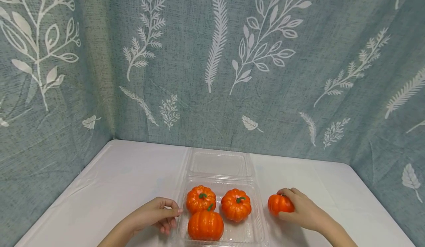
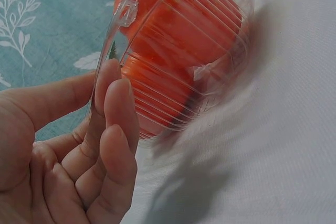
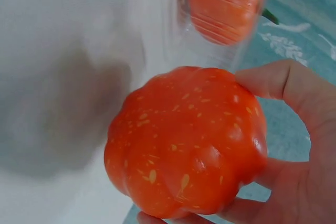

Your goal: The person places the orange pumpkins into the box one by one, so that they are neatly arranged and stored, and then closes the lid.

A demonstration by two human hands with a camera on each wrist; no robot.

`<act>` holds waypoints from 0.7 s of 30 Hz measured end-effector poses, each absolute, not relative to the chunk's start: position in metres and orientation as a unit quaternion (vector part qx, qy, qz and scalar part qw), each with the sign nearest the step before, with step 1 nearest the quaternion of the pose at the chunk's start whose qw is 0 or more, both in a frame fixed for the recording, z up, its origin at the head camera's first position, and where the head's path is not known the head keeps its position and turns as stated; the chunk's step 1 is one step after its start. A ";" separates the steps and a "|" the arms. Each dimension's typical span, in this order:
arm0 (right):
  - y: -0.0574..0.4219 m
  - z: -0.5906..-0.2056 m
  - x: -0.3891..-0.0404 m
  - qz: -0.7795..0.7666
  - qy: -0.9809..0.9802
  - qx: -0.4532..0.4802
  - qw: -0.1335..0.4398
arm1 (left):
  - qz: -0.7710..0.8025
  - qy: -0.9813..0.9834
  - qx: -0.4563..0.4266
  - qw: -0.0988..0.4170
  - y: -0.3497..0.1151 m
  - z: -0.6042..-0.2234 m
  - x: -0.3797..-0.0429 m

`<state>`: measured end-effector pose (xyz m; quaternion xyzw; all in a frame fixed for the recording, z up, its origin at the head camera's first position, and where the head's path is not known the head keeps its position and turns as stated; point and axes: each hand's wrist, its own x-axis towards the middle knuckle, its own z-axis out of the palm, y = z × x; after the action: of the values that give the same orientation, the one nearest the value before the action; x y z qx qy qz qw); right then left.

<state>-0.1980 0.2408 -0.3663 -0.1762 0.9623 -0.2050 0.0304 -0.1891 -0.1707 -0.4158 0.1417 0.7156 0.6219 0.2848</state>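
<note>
A clear plastic clamshell container (image 1: 246, 233) lies opened out on the table, its lid (image 1: 219, 163) folded back toward the curtain. Inside are three small orange toy pumpkins: one at back left (image 1: 200, 199), one at right (image 1: 236, 206) and one at front left (image 1: 206, 226). My left hand (image 1: 155, 215) pinches the container's left rim between thumb and fingers, as the left wrist view shows. To the right of the container, my right hand (image 1: 303, 212) grips another orange pumpkin (image 3: 184, 142), fingers and thumb around its sides. Its yellow-flecked surface faces the right wrist camera.
A white cloth covers the table (image 1: 132, 173). Blue-green curtains (image 1: 192, 121) with white leaf prints hang behind it and on both sides. The container's lid reaches close to the table's back edge.
</note>
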 end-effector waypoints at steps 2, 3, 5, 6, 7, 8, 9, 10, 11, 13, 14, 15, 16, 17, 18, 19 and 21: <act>0.241 -0.365 -0.197 -0.203 0.963 -0.171 0.039 | 0.622 0.715 0.142 0.285 -0.171 -0.416 -0.189; 0.241 -0.364 -0.196 -0.202 0.964 -0.169 0.043 | 0.623 0.715 0.142 0.285 -0.171 -0.415 -0.189; 0.242 -0.362 -0.194 -0.202 0.964 -0.166 0.048 | 0.623 0.714 0.141 0.286 -0.171 -0.415 -0.189; 0.242 -0.362 -0.193 -0.201 0.965 -0.164 0.047 | 0.623 0.715 0.140 0.286 -0.171 -0.415 -0.189; 0.242 -0.361 -0.192 -0.199 0.965 -0.165 0.046 | 0.622 0.715 0.141 0.286 -0.171 -0.415 -0.189; 0.242 -0.361 -0.191 -0.198 0.965 -0.166 0.045 | 0.622 0.715 0.141 0.285 -0.171 -0.415 -0.189; 0.242 -0.360 -0.190 -0.197 0.965 -0.168 0.044 | 0.622 0.716 0.141 0.284 -0.171 -0.415 -0.189; 0.242 -0.360 -0.189 -0.197 0.965 -0.167 0.043 | 0.622 0.716 0.141 0.284 -0.171 -0.416 -0.189; 0.242 -0.359 -0.187 -0.195 0.965 -0.168 0.041 | 0.622 0.716 0.142 0.282 -0.171 -0.416 -0.189; 0.242 -0.359 -0.186 -0.193 0.966 -0.169 0.041 | 0.623 0.715 0.143 0.282 -0.171 -0.416 -0.188; 0.242 -0.359 -0.185 -0.193 0.966 -0.168 0.042 | 0.624 0.715 0.143 0.282 -0.171 -0.416 -0.188; 0.243 -0.358 -0.184 -0.192 0.966 -0.167 0.043 | 0.624 0.715 0.143 0.282 -0.171 -0.416 -0.188; 0.243 -0.358 -0.184 -0.192 0.966 -0.168 0.044 | 0.624 0.715 0.143 0.282 -0.171 -0.416 -0.188; 0.243 -0.358 -0.183 -0.192 0.966 -0.168 0.048 | 0.624 0.715 0.143 0.282 -0.171 -0.416 -0.188; 0.242 -0.357 -0.182 -0.192 0.966 -0.166 0.051 | 0.624 0.715 0.143 0.283 -0.171 -0.416 -0.188; 0.242 -0.356 -0.182 -0.194 0.965 -0.166 0.055 | 0.624 0.715 0.143 0.283 -0.171 -0.415 -0.188; 0.240 -0.354 -0.180 -0.201 0.963 -0.167 0.066 | 0.623 0.715 0.144 0.284 -0.171 -0.415 -0.188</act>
<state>-0.1796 0.2403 -0.3537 -0.1668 0.9630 -0.2011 0.0663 -0.1883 -0.1713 -0.4155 0.1436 0.7146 0.6231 0.2837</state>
